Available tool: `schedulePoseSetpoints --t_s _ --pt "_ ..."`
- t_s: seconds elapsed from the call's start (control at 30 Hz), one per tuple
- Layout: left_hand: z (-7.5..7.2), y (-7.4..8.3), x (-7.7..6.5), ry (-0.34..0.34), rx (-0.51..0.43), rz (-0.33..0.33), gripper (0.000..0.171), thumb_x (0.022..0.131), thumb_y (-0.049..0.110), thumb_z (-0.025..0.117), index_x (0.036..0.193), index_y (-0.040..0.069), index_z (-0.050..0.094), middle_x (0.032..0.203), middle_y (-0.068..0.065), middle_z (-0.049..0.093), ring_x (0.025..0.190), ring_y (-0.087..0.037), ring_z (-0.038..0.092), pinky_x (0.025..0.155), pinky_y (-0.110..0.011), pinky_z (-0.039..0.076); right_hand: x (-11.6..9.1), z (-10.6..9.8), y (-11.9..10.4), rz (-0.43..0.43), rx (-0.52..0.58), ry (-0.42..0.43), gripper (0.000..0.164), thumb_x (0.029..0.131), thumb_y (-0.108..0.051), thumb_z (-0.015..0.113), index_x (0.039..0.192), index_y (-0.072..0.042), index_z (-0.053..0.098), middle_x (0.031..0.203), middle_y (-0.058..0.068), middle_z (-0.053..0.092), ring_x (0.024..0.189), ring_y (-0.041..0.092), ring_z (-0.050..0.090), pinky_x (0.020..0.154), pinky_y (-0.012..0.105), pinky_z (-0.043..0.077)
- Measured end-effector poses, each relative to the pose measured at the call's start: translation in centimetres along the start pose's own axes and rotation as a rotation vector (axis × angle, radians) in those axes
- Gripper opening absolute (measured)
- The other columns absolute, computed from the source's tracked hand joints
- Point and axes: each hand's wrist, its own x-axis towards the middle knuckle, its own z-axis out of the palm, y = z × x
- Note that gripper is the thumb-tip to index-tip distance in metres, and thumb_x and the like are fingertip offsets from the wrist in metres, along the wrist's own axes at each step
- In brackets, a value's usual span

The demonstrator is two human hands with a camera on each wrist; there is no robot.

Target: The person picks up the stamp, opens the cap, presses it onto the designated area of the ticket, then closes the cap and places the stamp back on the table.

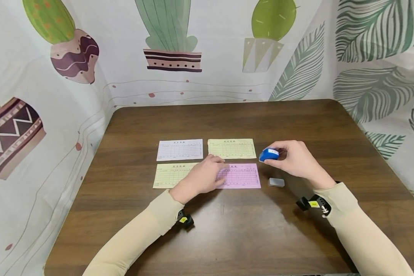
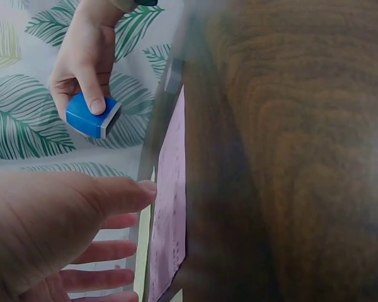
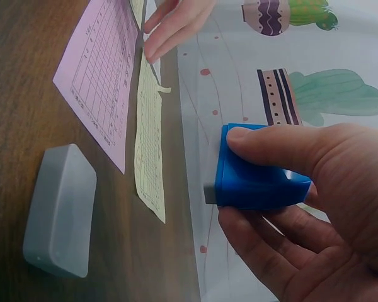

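Observation:
My right hand [image 1: 296, 160] holds a blue stamp [image 1: 269, 154] above the table, right of the paper slips. In the right wrist view the thumb lies on one side of the stamp [image 3: 258, 170] and the fingers on the other. A grey translucent cap [image 1: 276, 182] lies on the wood below that hand. My left hand [image 1: 203, 174] is over the left end of the pink printed slip [image 1: 243, 176], its fingers extended. It also hides the right end of a yellow-green slip [image 1: 170, 176]. Whether its fingertips touch the paper is hard to tell.
Behind these lie a white printed slip [image 1: 180, 149] and another yellow-green slip [image 1: 232, 148], making two rows. All rest on a brown wooden table [image 1: 200, 119]. A cloth [image 1: 224, 42] with cactus and leaf prints hangs at the back and sides.

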Motion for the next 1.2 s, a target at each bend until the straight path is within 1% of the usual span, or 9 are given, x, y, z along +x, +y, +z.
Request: schedulePoseSetpoints --t_s 0.17,0.3,0.57,0.73,0.9,1.0,1.1,1.2 --pt "0.4 0.0 0.1 -0.017 0.012 0.002 0.046 0.089 0.033 0.073 0.131 0.017 0.066 0.141 -0.006 0.062 0.137 -0.027 0.053 0.125 -0.043 0.03 0.0 0.1 -0.1 0.003 -0.008 -0.003 0.031 0.075 -0.022 0.087 0.102 -0.015 0.075 0.092 0.006 0.076 0.07 0.014 0.068 0.067 0.031 0.062" --pt "0.6 0.1 0.2 -0.033 0.0 0.014 0.044 0.088 0.031 0.073 0.128 0.015 0.067 0.138 -0.005 0.063 0.136 -0.022 0.054 0.126 -0.043 0.028 0.0 0.3 -0.1 0.002 0.003 -0.012 0.031 0.074 -0.022 0.088 0.101 -0.015 0.075 0.091 0.005 0.076 0.07 0.015 0.067 0.066 0.026 0.06" --pt "0.6 0.1 0.2 -0.041 0.001 -0.003 0.043 0.088 0.031 0.074 0.128 0.016 0.068 0.138 -0.004 0.063 0.136 -0.025 0.054 0.126 -0.041 0.029 0.2 0.9 -0.7 -0.024 0.025 -0.029 0.028 0.073 -0.022 0.089 0.097 -0.018 0.075 0.086 0.0 0.075 0.065 0.009 0.065 0.064 0.019 0.057" --pt "0.7 0.0 0.3 -0.052 0.01 0.005 0.044 0.088 0.031 0.074 0.128 0.015 0.068 0.139 -0.004 0.063 0.136 -0.022 0.054 0.127 -0.042 0.027 -0.1 1.4 -1.1 -0.04 0.038 -0.057 0.028 0.073 -0.022 0.089 0.097 -0.019 0.075 0.087 -0.001 0.075 0.066 0.008 0.066 0.064 0.02 0.058" --pt "0.7 0.0 0.5 -0.061 0.026 0.0 0.043 0.088 0.033 0.073 0.128 0.017 0.068 0.139 -0.002 0.063 0.136 -0.022 0.053 0.126 -0.04 0.03 -0.3 2.0 -1.3 -0.031 0.042 -0.092 0.031 0.073 -0.024 0.089 0.1 -0.019 0.075 0.09 0.0 0.076 0.068 0.008 0.065 0.065 0.019 0.057" --pt "0.6 0.0 0.6 -0.069 0.028 -0.003 0.043 0.089 0.034 0.073 0.129 0.018 0.068 0.139 -0.002 0.062 0.137 -0.022 0.053 0.126 -0.039 0.03 -0.5 2.3 -1.5 -0.029 0.057 -0.106 0.03 0.073 -0.023 0.089 0.1 -0.019 0.075 0.091 0.0 0.076 0.069 0.008 0.065 0.065 0.019 0.057" --pt "0.7 0.0 0.6 -0.068 0.026 0.0 0.043 0.089 0.033 0.073 0.128 0.018 0.068 0.138 -0.002 0.063 0.136 -0.021 0.053 0.126 -0.04 0.028 -0.6 2.6 -1.6 -0.034 0.07 -0.116 0.029 0.073 -0.024 0.089 0.098 -0.02 0.075 0.089 -0.002 0.075 0.069 0.007 0.065 0.066 0.022 0.058" --pt "0.6 -0.1 0.7 -0.058 0.034 0.013 0.041 0.088 0.032 0.073 0.127 0.017 0.069 0.137 -0.002 0.064 0.135 -0.02 0.055 0.126 -0.041 0.029 -0.5 2.9 -1.5 -0.045 0.058 -0.122 0.028 0.073 -0.024 0.089 0.097 -0.022 0.074 0.088 -0.004 0.075 0.069 0.006 0.065 0.066 0.02 0.058"
